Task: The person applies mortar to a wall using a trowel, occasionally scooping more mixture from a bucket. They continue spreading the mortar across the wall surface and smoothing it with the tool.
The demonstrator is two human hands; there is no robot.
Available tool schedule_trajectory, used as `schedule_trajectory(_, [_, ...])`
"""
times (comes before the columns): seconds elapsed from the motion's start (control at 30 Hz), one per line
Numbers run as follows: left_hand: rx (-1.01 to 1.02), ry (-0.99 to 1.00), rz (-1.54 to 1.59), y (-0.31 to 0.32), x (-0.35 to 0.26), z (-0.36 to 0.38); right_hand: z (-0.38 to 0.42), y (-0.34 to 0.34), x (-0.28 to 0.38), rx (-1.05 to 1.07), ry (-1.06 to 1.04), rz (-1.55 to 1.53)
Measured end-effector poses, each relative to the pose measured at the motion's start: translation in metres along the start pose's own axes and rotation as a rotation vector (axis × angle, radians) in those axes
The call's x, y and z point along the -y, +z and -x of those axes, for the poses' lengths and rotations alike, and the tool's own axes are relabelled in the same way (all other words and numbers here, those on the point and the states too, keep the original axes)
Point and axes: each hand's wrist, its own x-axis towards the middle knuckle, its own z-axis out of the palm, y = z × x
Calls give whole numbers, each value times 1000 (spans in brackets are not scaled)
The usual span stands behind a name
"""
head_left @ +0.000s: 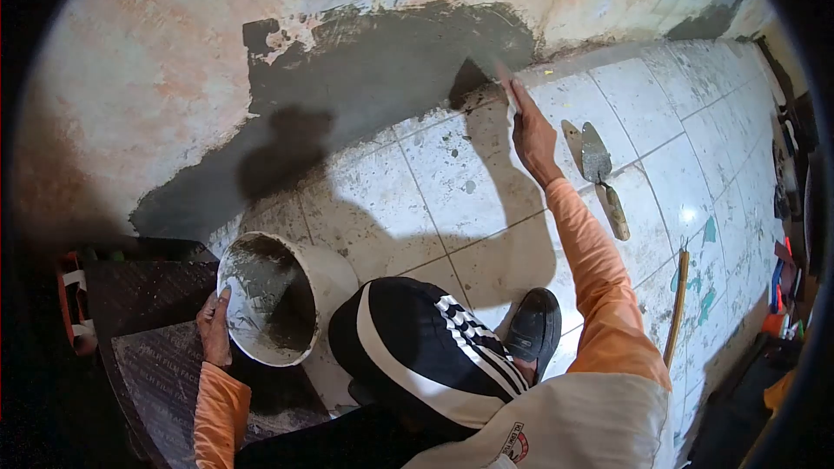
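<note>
My right hand (535, 141) reaches to the foot of the wall, closed around a thin flat tool (506, 78) seen nearly edge-on and blurred by motion; its exact kind I cannot tell. The tool is at the right end of a wet grey mortar patch (382, 61) spread along the lower wall. My left hand (214, 326) grips the rim of a white bucket (334, 278), thumb over the edge. The bucket tips toward me, with grey mortar (269, 282) coating its inside. On the tiles right of my right hand lies a pointed trowel (596, 156) with a worn handle.
White floor tiles (452, 187) are spattered with mortar. A dark printed board (165, 378) lies beside the bucket at left. A wooden stick (678, 308) lies on the right, and assorted tools and bags (782, 295) line the far right edge. My shoe (533, 330) is on the tiles.
</note>
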Motion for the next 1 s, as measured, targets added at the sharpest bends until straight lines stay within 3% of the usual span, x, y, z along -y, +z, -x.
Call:
schedule_trajectory(0.03, [-23, -1, -42, 0, 0, -1, -10, -1, 8, 40, 273, -12])
schedule_trajectory(0.07, [-14, 2, -46, 0, 0, -2, -20, 17, -11, 33, 280, -9])
schedule_trajectory(0.13, [-9, 12, -26, -1, 0, -1, -43, 70, -54, -168, 251, -634])
schedule_trajectory(0.2, [-3, 32, -33, 1, -1, 0, -67, 84, -30, -189, 351, -889])
schedule_trajectory(0.23, [1, 43, -43, 1, -2, 1, -80, 118, -47, -275, 203, -798])
schedule_trajectory(0.27, [-4, 46, -40, 1, -2, 2, -84, 112, -9, -265, 309, -828])
schedule_trajectory(0.3, [-11, 33, -44, 2, -3, 1, -82, 103, 36, -327, 235, -501])
schedule_trajectory(0.33, [-14, 16, -54, 2, -3, 2, -82, 113, 65, -388, 205, -436])
schedule_trajectory(0.4, [2, 44, -106, -8, 7, -5, -72, 92, 146, -361, 266, -560])
schedule_trajectory(0.43, [-4, 43, -77, -6, 7, -5, -69, 101, 170, -468, 155, -448])
schedule_trajectory(0.47, [-10, 39, -49, -4, 7, -5, -64, 108, 193, -501, 114, -551])
schedule_trajectory(0.5, [25, 29, -36, -3, 3, -2, -51, 77, 231, -297, 227, -607])
schedule_trajectory(0.53, [25, 25, -34, -5, 5, -2, -38, 74, 243, -294, 228, -604])
schedule_trajectory(0.6, [22, 56, -49, -7, 10, -6, -25, 69, 258, -92, 184, -639])
schedule_trajectory(0.7, [14, 46, -112, -4, 1, -1, 4, 80, 232, -205, 23, -717])
schedule_trajectory(0.73, [1, 47, -102, -5, -1, 0, 4, 69, 211, -80, 132, -656])
schedule_trajectory(0.87, [15, -7, 5, -1, 2, 1, -43, 76, 85, -274, 243, -602])
schedule_trajectory(1.0, [-4, 58, -63, -5, 5, -5, -94, 92, 93, -301, 202, -687])
